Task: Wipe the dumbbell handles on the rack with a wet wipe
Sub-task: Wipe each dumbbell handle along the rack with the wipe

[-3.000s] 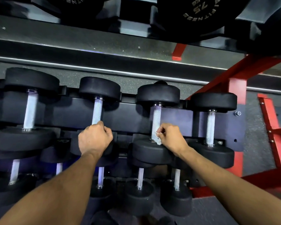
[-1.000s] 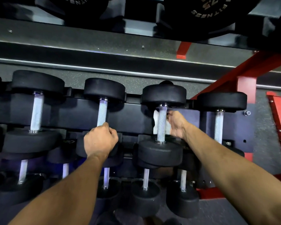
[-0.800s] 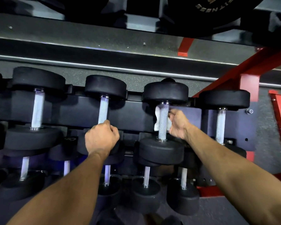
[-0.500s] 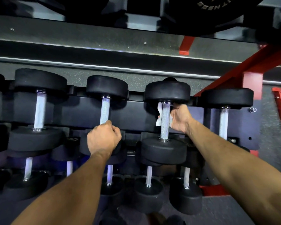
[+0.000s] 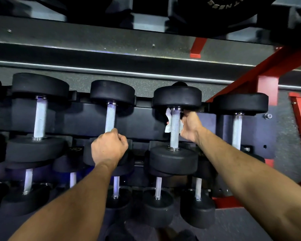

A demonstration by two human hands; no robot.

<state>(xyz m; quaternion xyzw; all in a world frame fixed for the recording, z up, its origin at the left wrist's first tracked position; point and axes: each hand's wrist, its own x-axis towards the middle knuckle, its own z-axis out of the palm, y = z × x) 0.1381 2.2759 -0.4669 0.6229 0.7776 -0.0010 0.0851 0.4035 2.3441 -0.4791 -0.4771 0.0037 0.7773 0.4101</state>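
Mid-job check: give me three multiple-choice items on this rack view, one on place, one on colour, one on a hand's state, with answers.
1. Where on its handle is the wet wipe?
A. far end
B. near end
C. off it

2. What colour is the rack frame at right?
A. yellow
B. red
C. green

3. What is the left hand doing?
A. hanging open
B. holding the wipe
C. gripping a neighbouring handle

Answers:
1 A, the wipe sits just under the far weight head, held by the right hand.
2 B, the post is red.
3 C, its fingers curl round the handle.
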